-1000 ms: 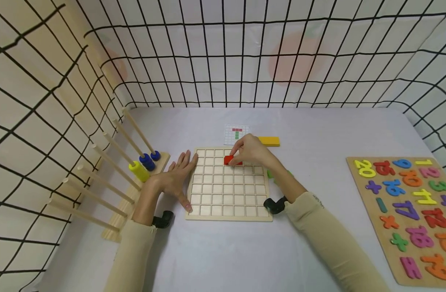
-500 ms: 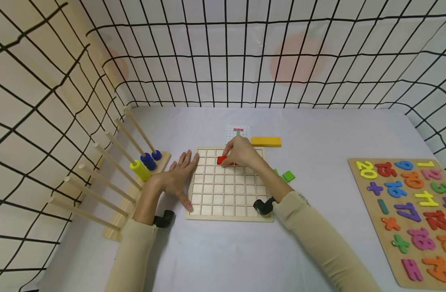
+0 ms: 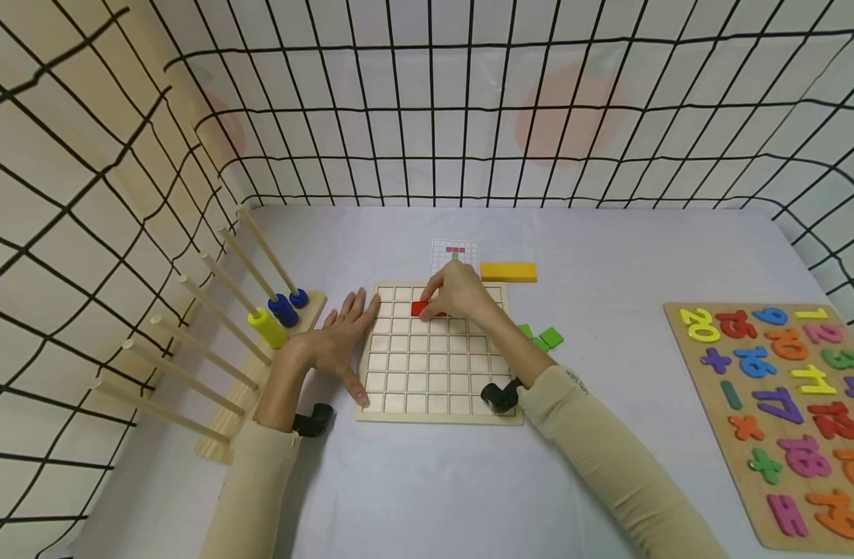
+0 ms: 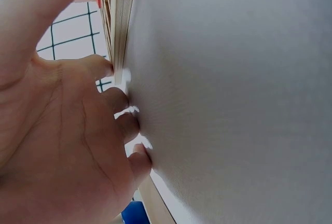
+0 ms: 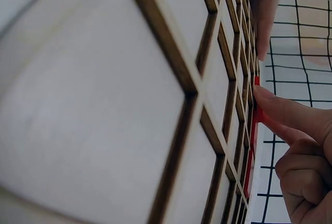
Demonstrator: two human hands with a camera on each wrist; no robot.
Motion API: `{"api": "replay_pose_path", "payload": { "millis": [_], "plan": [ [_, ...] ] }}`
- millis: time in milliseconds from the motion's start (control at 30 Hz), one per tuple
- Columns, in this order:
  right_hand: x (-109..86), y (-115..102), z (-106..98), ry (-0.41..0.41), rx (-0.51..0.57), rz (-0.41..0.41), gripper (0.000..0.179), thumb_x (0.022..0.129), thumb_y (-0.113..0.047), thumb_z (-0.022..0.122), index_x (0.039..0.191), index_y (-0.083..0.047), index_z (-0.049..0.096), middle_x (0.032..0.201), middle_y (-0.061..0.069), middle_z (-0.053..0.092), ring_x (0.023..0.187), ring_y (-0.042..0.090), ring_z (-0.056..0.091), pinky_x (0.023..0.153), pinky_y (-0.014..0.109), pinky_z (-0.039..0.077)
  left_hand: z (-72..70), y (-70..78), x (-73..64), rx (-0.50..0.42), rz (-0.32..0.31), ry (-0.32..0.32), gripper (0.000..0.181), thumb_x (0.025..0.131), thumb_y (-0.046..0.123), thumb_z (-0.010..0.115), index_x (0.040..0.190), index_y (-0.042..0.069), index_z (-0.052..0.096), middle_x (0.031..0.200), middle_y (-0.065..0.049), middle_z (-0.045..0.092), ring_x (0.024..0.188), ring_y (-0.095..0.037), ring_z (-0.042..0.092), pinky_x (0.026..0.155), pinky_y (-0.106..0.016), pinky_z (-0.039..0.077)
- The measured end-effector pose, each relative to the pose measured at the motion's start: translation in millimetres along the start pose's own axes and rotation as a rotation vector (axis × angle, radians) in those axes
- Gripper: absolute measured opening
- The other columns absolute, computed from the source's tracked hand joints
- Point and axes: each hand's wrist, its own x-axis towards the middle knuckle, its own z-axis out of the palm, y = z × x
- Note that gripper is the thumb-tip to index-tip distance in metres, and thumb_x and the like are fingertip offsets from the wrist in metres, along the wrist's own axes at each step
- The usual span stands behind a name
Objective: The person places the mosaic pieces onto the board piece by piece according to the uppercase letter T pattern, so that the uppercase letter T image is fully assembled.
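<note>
A square wooden grid board [image 3: 434, 382] lies in the middle of the white table. My right hand [image 3: 463, 293] pinches a red square tile [image 3: 418, 309] between thumb and fingers, at the board's second row from the far side. More red tiles [image 5: 249, 175] sit in line beside it in the right wrist view, partly under the hand in the head view. My left hand [image 3: 338, 348] rests with spread fingers along the board's left edge, thumb near the front left corner. From the left wrist view, its palm [image 4: 62, 130] shows with nothing in it.
Behind the board lie a small pattern card [image 3: 441, 250], partly covered by my right hand, and a yellow block [image 3: 508, 272]. Several green tiles [image 3: 551, 337] lie to the right. A peg stand [image 3: 220, 427] with beads stands left; a number puzzle board [image 3: 702, 373] lies far right.
My right hand has slid left along the board's far rows with the red tile, most of it in the first half second. The green tiles have come into view. My left hand stays put.
</note>
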Motion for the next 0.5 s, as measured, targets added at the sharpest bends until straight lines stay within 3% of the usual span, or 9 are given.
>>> {"api": "replay_pose_path", "payload": {
  "millis": [300,500],
  "plan": [
    [0.1,2.8,2.1,0.024,0.0,-0.001,0.025,0.073,-0.014,0.095,0.094,-0.009,0.084,0.118,0.012,0.077,0.085,0.02,0.054,0.064,0.024,0.041,-0.2,-0.4,-0.2,0.001,0.003,-0.003,0.162,0.058,0.039,0.102,0.164,0.005,-0.015,0.167,-0.023,-0.031,0.157,-0.041,-0.026,0.13,-0.061,-0.005],
    [0.4,4.3,0.7,0.009,0.01,-0.01,0.027,0.073,-0.014,0.095,0.097,-0.01,0.084,0.116,0.012,0.076,0.084,0.02,0.053,0.063,0.025,0.041,-0.1,-1.2,0.9,0.0,0.008,-0.004,0.161,0.058,0.04,0.102,0.164,0.005,-0.015,0.167,-0.024,-0.031,0.157,-0.041,-0.026,0.13,-0.061,-0.006]
  ]
}}
